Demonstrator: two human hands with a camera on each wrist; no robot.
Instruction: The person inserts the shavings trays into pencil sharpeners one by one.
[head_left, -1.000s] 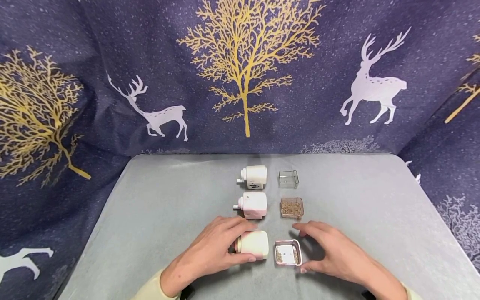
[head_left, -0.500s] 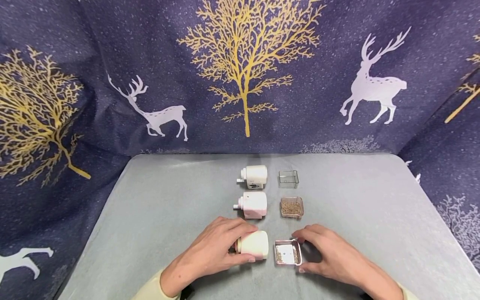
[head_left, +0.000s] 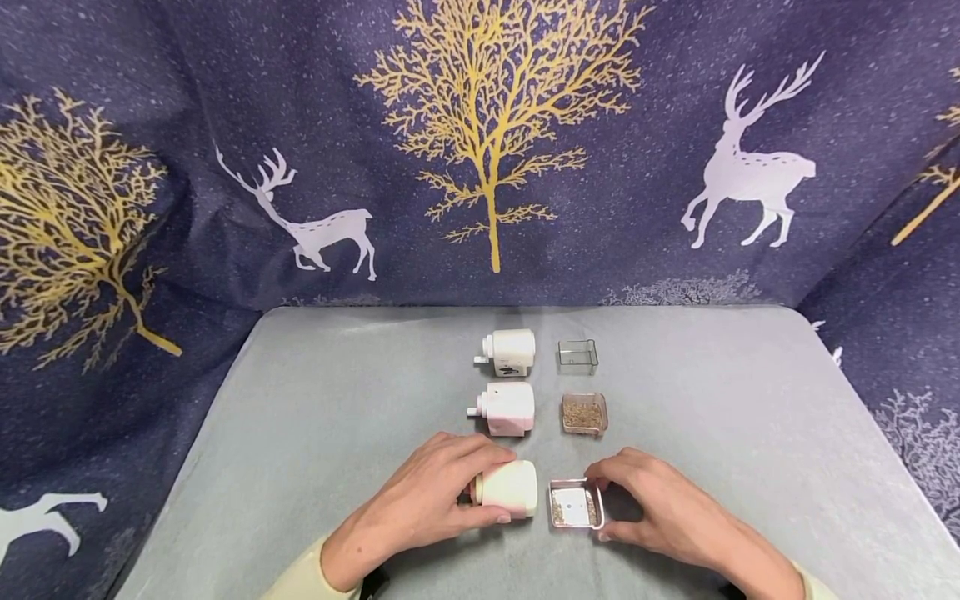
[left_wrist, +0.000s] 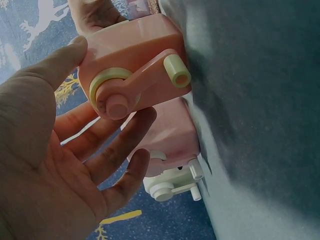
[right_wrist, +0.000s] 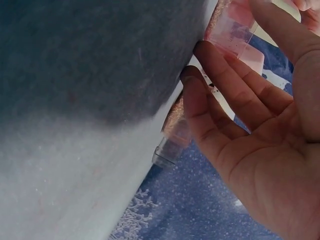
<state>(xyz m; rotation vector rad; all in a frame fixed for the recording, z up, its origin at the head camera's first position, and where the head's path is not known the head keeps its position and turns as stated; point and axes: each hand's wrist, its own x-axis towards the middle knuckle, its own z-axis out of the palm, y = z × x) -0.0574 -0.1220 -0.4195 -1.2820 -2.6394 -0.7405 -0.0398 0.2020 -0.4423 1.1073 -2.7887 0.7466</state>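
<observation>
Nearest me, a cream-and-pink crank pencil sharpener lies on its side. My left hand grips it, thumb along the near side and fingers over the far side. In the left wrist view its pink crank with a cream knob faces the palm. Just right of it sits a clear pinkish shavings drawer with some shavings and a white patch inside. My right hand holds this drawer by its right end, index finger at the far corner and thumb at the near corner. A small gap separates drawer and sharpener.
Beyond them lie a pink sharpener and a white sharpener, cranks to the left. Beside these stand a drawer full of brown shavings and a clear smoky drawer. A dark patterned cloth hangs behind the grey table.
My right hand has moved slightly left and its fingertips have closed in on the drawer's corners. The left hand and sharpener have stayed in place.
</observation>
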